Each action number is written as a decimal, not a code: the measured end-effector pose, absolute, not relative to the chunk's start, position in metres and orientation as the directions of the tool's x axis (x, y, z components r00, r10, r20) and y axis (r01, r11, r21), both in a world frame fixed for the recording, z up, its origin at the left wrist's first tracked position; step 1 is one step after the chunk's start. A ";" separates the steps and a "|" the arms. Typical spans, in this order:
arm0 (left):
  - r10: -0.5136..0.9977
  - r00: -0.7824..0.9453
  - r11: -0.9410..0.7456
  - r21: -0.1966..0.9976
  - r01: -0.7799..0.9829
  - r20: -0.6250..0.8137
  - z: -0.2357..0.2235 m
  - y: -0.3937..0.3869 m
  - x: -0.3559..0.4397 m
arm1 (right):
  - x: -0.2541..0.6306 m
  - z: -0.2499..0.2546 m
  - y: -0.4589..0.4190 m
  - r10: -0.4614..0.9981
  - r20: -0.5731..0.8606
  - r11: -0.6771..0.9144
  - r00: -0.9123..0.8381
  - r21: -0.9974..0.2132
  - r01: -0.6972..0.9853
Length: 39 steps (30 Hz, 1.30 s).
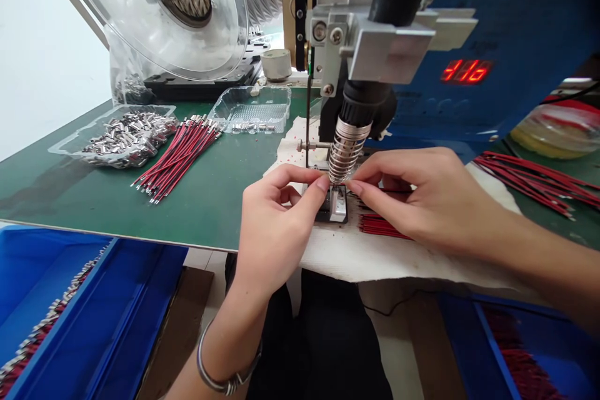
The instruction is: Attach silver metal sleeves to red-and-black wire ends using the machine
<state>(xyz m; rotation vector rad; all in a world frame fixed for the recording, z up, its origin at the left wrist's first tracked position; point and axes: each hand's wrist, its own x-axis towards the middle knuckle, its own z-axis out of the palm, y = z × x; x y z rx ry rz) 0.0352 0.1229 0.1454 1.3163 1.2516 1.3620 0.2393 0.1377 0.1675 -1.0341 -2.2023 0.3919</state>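
My left hand (281, 222) is closed in a pinch just left of the tip of a soldering machine's coil-wrapped head (347, 144). Whatever lies between its thumb and forefinger is too small and hidden to name. On the other side of the tip, my right hand (412, 194) pinches what looks like a thin wire, mostly covered by the fingers. Between both hands, under the tip, stands a small metal fixture (338, 203). Red and black wires (382, 225) lie below my right hand on a pale cloth (344, 256).
At the left, a clear tray (112, 140) holds many small metal cylinders, beside a bundle of red-black wires (180, 156). Another clear tray (253, 109) sits behind. A blue machine (469, 106) has a lit red display. More wires (539, 181) lie right; blue bins (100, 319) stand below.
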 end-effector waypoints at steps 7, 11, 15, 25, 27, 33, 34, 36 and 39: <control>0.984 -0.089 -0.148 0.987 0.067 0.154 0.145 0.122 0.035 | 0.238 0.166 0.138 0.764 0.447 0.644 -0.465 -0.508 0.572; 0.984 -0.092 -0.148 0.986 0.073 0.154 0.145 0.122 0.035 | 0.239 0.166 0.138 0.764 0.444 0.645 -0.468 -0.502 0.576; 0.983 -0.084 -0.156 0.985 0.078 0.162 0.144 0.123 0.035 | 0.241 0.166 0.138 0.757 0.456 0.653 -0.468 -0.489 0.579; 0.982 -0.072 -0.166 0.982 0.090 0.173 0.143 0.123 0.034 | 0.242 0.166 0.138 0.709 0.502 0.700 -0.496 -0.409 0.586; 0.981 -0.067 -0.177 0.981 0.084 0.182 0.142 0.123 0.034 | 0.242 0.165 0.139 0.692 0.521 0.712 -0.499 -0.382 0.588; 0.977 -0.055 -0.202 0.976 0.083 0.207 0.141 0.124 0.034 | 0.243 0.167 0.140 0.614 0.567 0.773 -0.549 -0.291 0.564; 0.976 -0.058 -0.203 0.976 0.085 0.208 0.141 0.124 0.034 | 0.244 0.167 0.140 0.604 0.571 0.780 -0.556 -0.278 0.561; 0.975 -0.065 -0.207 0.975 0.086 0.213 0.141 0.125 0.034 | 0.244 0.167 0.140 0.585 0.576 0.792 -0.571 -0.253 0.555; 0.973 -0.065 -0.215 0.973 0.079 0.220 0.140 0.125 0.034 | 0.245 0.166 0.140 0.566 0.574 0.804 -0.592 -0.226 0.550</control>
